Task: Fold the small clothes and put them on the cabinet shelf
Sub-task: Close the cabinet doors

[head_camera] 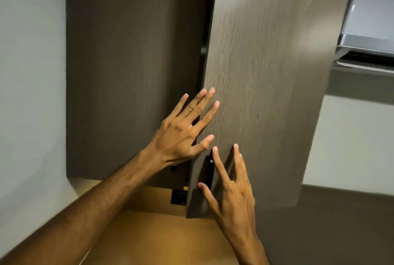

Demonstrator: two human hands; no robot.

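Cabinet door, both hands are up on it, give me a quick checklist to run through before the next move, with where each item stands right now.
1. Cabinet door swung clear of the cabinet: ok, it stands ajar, with a dark gap along its left edge.
2. Left hand free of clothes: ok, open, fingers spread at the door's edge.
3. Right hand free: ok, open, fingers beside the dark handle, not closed on it.
4. Shelf inside in view: not ok, the gap shows only darkness.
5. Folded clothes ready nearby: cannot tell, none in view.
6. Wooden surface below: ok, only a dark socket plate behind.
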